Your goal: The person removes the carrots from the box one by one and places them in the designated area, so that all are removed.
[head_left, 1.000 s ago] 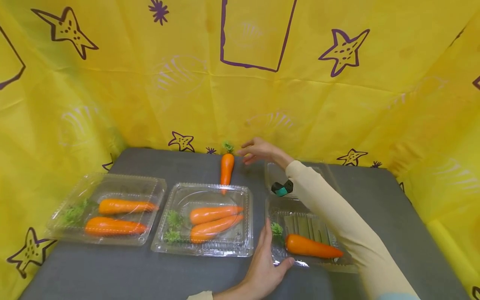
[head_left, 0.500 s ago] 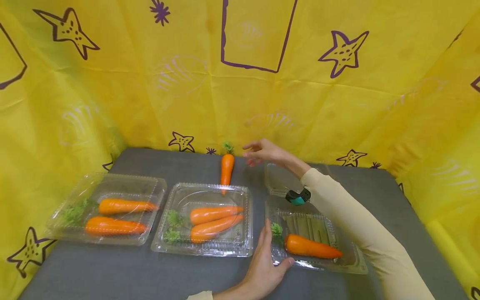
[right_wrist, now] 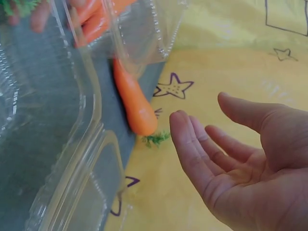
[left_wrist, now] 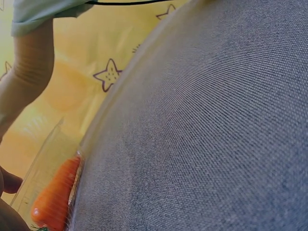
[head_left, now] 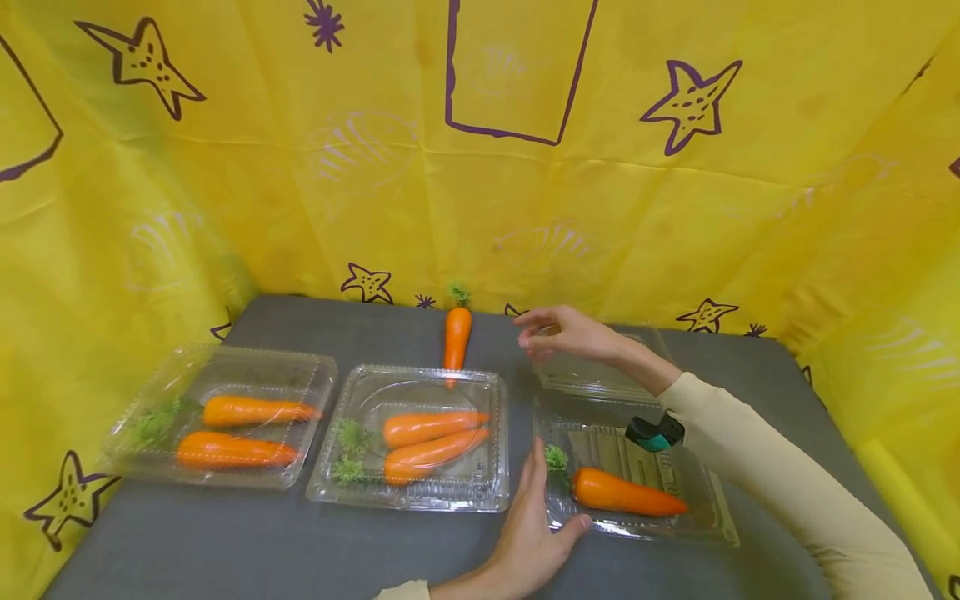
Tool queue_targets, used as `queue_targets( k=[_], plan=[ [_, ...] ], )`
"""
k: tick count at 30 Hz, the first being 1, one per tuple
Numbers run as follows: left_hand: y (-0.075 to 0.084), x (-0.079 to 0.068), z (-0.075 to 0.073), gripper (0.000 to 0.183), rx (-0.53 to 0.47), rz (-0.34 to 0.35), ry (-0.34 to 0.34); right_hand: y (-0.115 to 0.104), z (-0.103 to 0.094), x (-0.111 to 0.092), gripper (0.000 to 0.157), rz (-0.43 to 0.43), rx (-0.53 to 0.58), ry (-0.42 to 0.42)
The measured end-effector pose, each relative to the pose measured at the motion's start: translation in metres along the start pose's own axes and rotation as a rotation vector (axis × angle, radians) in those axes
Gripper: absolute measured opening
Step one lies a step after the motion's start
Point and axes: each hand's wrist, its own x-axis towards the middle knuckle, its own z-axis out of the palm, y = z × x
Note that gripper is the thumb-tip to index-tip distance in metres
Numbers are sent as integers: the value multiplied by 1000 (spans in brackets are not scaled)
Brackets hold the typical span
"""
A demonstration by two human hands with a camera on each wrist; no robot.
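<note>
My left hand (head_left: 531, 523) rests at the near left corner of an open clear plastic clamshell box (head_left: 720, 508), its fingers along the left side and the thumb at the front rim. One carrot (head_left: 626, 493) with a green top lies in that box. Above the box's raised lid (head_left: 592, 377), my right hand (head_left: 573, 333) hovers with relaxed fingers and nothing in them. To its left, a loose carrot (head_left: 457, 333) lies at the table's back, leafy end toward the backdrop. The right wrist view shows this loose carrot (right_wrist: 137, 106) beyond the bare fingertips (right_wrist: 180, 120).
A closed clear box (head_left: 330, 492) with two carrots stands in the middle. Another clear box (head_left: 187, 358) with two carrots is at the left. Yellow cloth with starfish drawings (head_left: 480, 192) hangs behind the grey table (head_left: 337, 558) and along its sides.
My right hand has drawn back to the right and nearer, away from the loose carrot and over the lid. My left hand stays at the box corner. The carrots lie as before.
</note>
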Motion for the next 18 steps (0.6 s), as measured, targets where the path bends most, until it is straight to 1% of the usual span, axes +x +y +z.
queue_targets(
  k=[5,8,11,18],
  plan=[
    [0,0,-1,102,-11,0,-3,4,-2,-19,44,-5,-15,13],
    [0,0,-1,102,-6,5,1,8,-3,-29,44,-26,-31,21],
    [0,0,-1,102,0,5,1,12,-2,-39,44,-23,-39,34],
    [0,1,1,102,-1,0,-5,16,0,-64,42,-61,-150,72]
  ],
)
